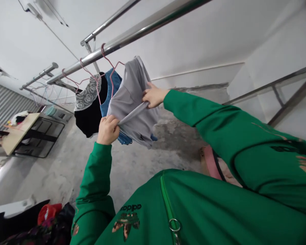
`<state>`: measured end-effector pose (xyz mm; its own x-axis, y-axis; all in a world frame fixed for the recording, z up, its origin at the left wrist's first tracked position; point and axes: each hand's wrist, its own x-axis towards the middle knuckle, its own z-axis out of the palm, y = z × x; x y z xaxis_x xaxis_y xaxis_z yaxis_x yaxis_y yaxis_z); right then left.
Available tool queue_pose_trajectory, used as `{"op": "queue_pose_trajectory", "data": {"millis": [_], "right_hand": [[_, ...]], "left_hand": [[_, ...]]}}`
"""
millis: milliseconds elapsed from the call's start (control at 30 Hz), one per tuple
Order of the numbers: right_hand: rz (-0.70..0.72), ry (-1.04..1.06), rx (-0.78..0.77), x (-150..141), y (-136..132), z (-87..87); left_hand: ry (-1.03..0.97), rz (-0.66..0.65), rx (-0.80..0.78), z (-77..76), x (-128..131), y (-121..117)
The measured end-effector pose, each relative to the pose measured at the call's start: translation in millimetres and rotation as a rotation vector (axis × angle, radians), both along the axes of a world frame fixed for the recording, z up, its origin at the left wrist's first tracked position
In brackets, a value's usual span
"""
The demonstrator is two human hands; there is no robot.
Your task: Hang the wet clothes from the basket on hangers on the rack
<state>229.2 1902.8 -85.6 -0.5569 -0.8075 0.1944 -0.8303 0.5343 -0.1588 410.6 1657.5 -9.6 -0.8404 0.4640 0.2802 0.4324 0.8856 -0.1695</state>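
A grey garment (130, 105) hangs from a pink wire hanger (111, 64) on a steel drying rail (132, 35). My left hand (108, 129) grips a fold of its lower edge. My right hand (154, 95) pinches the same garment higher up, near its side edge. Behind it hang a blue denim garment (114, 83) and a black top with a pale lace collar (88, 102), the latter on a second pink hanger (79, 75). Both sleeves of my green zip jacket fill the lower part of the view.
A second steel rail (39, 75) runs parallel further left, with several thin hangers beneath it. A wooden-topped table (19, 131) stands by a corrugated wall (7, 105). A heap of dark clothes (44, 224) lies at the bottom left. A metal frame (288, 92) stands along the right wall.
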Motion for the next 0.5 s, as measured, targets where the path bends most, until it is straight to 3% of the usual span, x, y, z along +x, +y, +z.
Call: {"op": "queue_pose_trajectory", "data": {"millis": [133, 267, 400, 500], "right_hand": [[-0.029, -0.258, -0.242, -17.1, 32.6, 9.8], [-0.174, -0.063, -0.603, -8.3, 13.2, 36.6], [-0.111, 0.138, -0.589, 1.9, -37.7, 57.3], [-0.090, 0.224, -0.508, -2.4, -66.3, 63.5]], "left_hand": [[-0.129, -0.100, 0.057, 22.3, 13.7, -12.3], [-0.067, -0.045, 0.191, 20.5, 4.8, -13.6], [0.204, 0.222, 0.331, 5.1, -27.4, -23.1], [0.182, 0.340, 0.356, -8.2, -53.3, -32.2]]}}
